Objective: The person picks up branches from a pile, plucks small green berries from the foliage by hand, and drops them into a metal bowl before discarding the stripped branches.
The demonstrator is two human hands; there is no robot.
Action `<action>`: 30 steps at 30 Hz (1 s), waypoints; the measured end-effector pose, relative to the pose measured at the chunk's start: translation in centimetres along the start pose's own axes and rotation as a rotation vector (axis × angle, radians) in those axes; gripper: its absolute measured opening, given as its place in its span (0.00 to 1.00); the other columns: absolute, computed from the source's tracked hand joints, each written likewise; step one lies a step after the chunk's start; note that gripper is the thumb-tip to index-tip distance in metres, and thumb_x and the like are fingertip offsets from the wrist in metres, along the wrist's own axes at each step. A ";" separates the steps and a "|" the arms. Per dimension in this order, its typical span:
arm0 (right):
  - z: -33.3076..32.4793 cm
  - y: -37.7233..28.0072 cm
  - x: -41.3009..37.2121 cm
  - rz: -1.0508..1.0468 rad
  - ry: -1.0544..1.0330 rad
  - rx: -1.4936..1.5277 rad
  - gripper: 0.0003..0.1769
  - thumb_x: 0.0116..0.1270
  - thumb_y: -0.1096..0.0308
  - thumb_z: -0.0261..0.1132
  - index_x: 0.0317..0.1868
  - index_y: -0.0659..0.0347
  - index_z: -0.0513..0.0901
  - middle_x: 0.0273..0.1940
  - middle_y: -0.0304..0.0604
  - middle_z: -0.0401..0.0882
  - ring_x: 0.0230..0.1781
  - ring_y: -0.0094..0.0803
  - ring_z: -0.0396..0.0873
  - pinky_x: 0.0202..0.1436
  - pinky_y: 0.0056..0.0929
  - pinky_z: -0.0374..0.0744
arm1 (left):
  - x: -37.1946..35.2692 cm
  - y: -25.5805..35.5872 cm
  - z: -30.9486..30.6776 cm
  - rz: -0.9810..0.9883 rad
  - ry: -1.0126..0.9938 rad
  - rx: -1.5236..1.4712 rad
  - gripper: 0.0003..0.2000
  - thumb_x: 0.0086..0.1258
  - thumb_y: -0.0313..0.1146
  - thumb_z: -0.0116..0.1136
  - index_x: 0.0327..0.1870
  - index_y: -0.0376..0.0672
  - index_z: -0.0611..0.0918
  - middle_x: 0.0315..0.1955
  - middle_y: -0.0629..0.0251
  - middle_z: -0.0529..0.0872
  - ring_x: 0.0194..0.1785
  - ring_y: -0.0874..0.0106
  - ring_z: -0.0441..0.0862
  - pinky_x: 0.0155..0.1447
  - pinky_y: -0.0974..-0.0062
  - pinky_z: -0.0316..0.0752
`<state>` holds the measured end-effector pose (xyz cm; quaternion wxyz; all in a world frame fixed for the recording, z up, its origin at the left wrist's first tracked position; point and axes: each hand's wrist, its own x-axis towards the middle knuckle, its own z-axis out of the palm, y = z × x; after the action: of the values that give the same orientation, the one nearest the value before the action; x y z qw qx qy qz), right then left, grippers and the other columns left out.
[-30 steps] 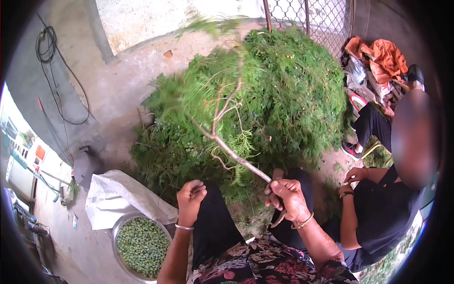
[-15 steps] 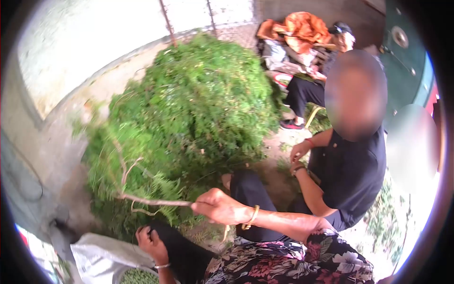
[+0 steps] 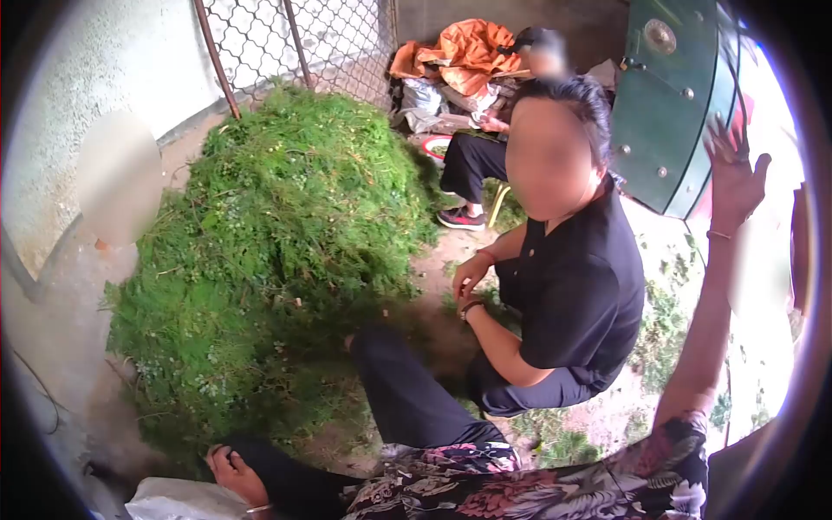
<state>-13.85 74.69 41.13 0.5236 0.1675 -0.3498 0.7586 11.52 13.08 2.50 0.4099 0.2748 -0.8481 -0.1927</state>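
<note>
My right hand is raised at the far right, beside the green door, with its fingers spread and no branch in its grasp. A thin dark line passes near the fingertips; I cannot make out what it is. My left hand rests at the lower left on my dark-trousered knee, its fingers bent loosely over the cloth. A large heap of green feathery branches fills the left and middle of the floor in front of me.
A person in a black shirt squats to the right of the heap, hands together. Another person sits behind on a yellow-legged stool, near a red-rimmed basin and orange sacking. The green door stands back right; a white sack lies lower left.
My right hand has swung from above the heap up to the far right and has let go of the branch. My left hand stays on the knee. The view has shifted to the right.
</note>
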 end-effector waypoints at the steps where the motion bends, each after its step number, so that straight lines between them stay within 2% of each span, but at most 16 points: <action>1: -4.4 -0.7 1.6 0.091 0.127 -0.192 0.43 0.72 0.43 0.48 0.66 0.80 0.53 0.63 0.61 0.65 0.63 0.47 0.67 0.69 0.39 0.59 | 0.0 -0.3 0.0 0.000 -0.011 -0.014 0.08 0.57 0.18 0.51 0.39 0.31 0.75 0.42 0.51 0.76 0.44 0.54 0.75 0.49 0.64 0.71; 2: -9.2 -1.6 3.5 0.180 0.259 -0.377 0.44 0.72 0.41 0.47 0.68 0.79 0.52 0.64 0.62 0.64 0.65 0.49 0.65 0.72 0.41 0.54 | 0.1 -0.6 0.1 -0.048 -0.010 -0.024 0.08 0.57 0.17 0.52 0.38 0.31 0.75 0.42 0.51 0.76 0.44 0.54 0.75 0.49 0.66 0.71; 3: -15.0 -2.7 4.3 0.210 0.250 -0.469 0.44 0.73 0.43 0.46 0.70 0.75 0.47 0.65 0.61 0.63 0.64 0.48 0.66 0.70 0.39 0.59 | 0.0 -0.6 0.1 -0.103 -0.004 -0.028 0.09 0.56 0.15 0.52 0.38 0.31 0.74 0.42 0.51 0.76 0.44 0.55 0.76 0.50 0.67 0.71; 6: -13.3 -1.9 -8.2 -0.082 -0.017 -0.939 0.33 0.77 0.48 0.40 0.62 0.74 0.66 0.54 0.53 0.75 0.53 0.41 0.75 0.62 0.35 0.68 | 0.4 -0.4 -0.2 -0.087 -0.020 0.021 0.11 0.54 0.14 0.54 0.39 0.31 0.75 0.41 0.50 0.76 0.43 0.56 0.76 0.48 0.67 0.72; 7: -12.5 -1.3 -11.2 0.029 -0.009 -0.613 0.30 0.78 0.52 0.37 0.55 0.72 0.74 0.48 0.50 0.78 0.46 0.37 0.76 0.58 0.32 0.71 | 0.6 -0.5 -0.2 -0.095 -0.023 0.055 0.11 0.54 0.14 0.55 0.40 0.30 0.75 0.40 0.50 0.77 0.42 0.56 0.76 0.47 0.67 0.72; 9: -10.1 0.1 -16.9 0.115 -0.537 -0.302 0.29 0.78 0.53 0.35 0.49 0.70 0.76 0.43 0.51 0.78 0.45 0.34 0.75 0.50 0.31 0.74 | 1.1 -0.3 0.2 -0.089 -0.040 0.073 0.11 0.53 0.15 0.56 0.39 0.31 0.76 0.38 0.50 0.77 0.40 0.55 0.76 0.46 0.66 0.71; 10: -9.0 2.6 -20.8 -0.084 -0.310 -0.566 0.30 0.77 0.51 0.37 0.44 0.71 0.76 0.35 0.50 0.80 0.37 0.33 0.79 0.40 0.29 0.77 | 1.2 0.0 0.4 -0.094 -0.050 0.090 0.11 0.52 0.15 0.56 0.37 0.31 0.76 0.35 0.50 0.77 0.38 0.53 0.76 0.44 0.64 0.71; 11: -6.2 2.8 -23.4 0.172 -0.471 -0.557 0.31 0.75 0.49 0.42 0.39 0.73 0.76 0.28 0.48 0.80 0.25 0.32 0.80 0.30 0.27 0.78 | 1.3 0.5 0.7 -0.092 -0.053 0.089 0.11 0.52 0.15 0.56 0.37 0.31 0.76 0.35 0.50 0.77 0.38 0.53 0.76 0.44 0.64 0.71; 12: -4.7 4.6 -25.8 0.167 -0.624 -0.566 0.32 0.72 0.44 0.48 0.39 0.74 0.76 0.22 0.45 0.79 0.18 0.30 0.78 0.25 0.24 0.77 | 1.3 1.3 1.3 -0.083 -0.124 -0.008 0.10 0.51 0.16 0.57 0.36 0.31 0.77 0.33 0.50 0.78 0.36 0.53 0.76 0.41 0.64 0.72; 15: -0.6 6.5 -32.7 1.014 -0.833 -0.269 0.15 0.62 0.66 0.69 0.42 0.70 0.78 0.33 0.45 0.83 0.34 0.31 0.83 0.38 0.28 0.81 | 0.5 2.3 3.6 -0.034 -0.357 -0.139 0.07 0.50 0.20 0.62 0.30 0.35 0.78 0.25 0.52 0.78 0.29 0.53 0.77 0.35 0.64 0.73; 16: 0.5 7.5 -34.7 0.933 -1.015 -0.396 0.14 0.62 0.67 0.68 0.41 0.69 0.79 0.32 0.46 0.83 0.33 0.32 0.83 0.37 0.29 0.80 | 0.4 3.0 4.4 0.096 -0.461 -0.103 0.08 0.49 0.23 0.64 0.29 0.36 0.78 0.24 0.51 0.78 0.29 0.52 0.77 0.33 0.61 0.71; 19: 3.2 11.1 -39.4 0.761 -1.390 -0.477 0.09 0.62 0.69 0.67 0.37 0.66 0.81 0.29 0.50 0.82 0.29 0.35 0.82 0.34 0.31 0.79 | 0.2 4.8 6.6 -0.003 -0.816 -0.031 0.11 0.53 0.34 0.65 0.26 0.37 0.77 0.22 0.48 0.77 0.30 0.47 0.76 0.31 0.57 0.70; 21: 4.2 13.8 -41.8 0.814 -1.457 -0.457 0.06 0.64 0.76 0.63 0.39 0.70 0.79 0.26 0.43 0.82 0.26 0.23 0.80 0.31 0.22 0.78 | 0.6 4.2 8.0 0.036 -0.913 0.027 0.12 0.53 0.34 0.66 0.31 0.35 0.79 0.25 0.47 0.80 0.32 0.48 0.78 0.37 0.58 0.72; 26: 9.9 20.0 -46.2 0.988 -1.344 -0.457 0.04 0.63 0.76 0.62 0.35 0.69 0.78 0.22 0.38 0.78 0.22 0.19 0.76 0.25 0.20 0.73 | 0.4 -1.9 13.5 -0.091 -0.941 -0.012 0.13 0.52 0.35 0.65 0.30 0.33 0.78 0.24 0.47 0.79 0.32 0.47 0.78 0.38 0.58 0.73; 28: 12.3 23.2 -48.1 0.973 -1.420 -0.444 0.04 0.64 0.76 0.60 0.34 0.70 0.78 0.21 0.38 0.78 0.21 0.18 0.76 0.26 0.19 0.74 | 0.3 -4.4 16.1 -0.314 -0.972 -0.141 0.16 0.53 0.38 0.64 0.36 0.32 0.82 0.29 0.41 0.82 0.38 0.45 0.81 0.45 0.57 0.76; 30: 14.9 27.7 -51.4 1.005 -1.447 -0.427 0.05 0.63 0.75 0.60 0.34 0.70 0.79 0.21 0.38 0.78 0.21 0.19 0.76 0.26 0.19 0.74 | -0.7 -8.0 19.4 -0.388 -1.035 0.007 0.17 0.51 0.39 0.65 0.35 0.33 0.82 0.34 0.38 0.81 0.42 0.49 0.80 0.47 0.58 0.74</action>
<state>-20.48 23.61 9.84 -0.1972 0.3303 -0.7585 0.5260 -1.17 9.30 -13.75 -0.1044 0.2967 -0.8733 -0.3719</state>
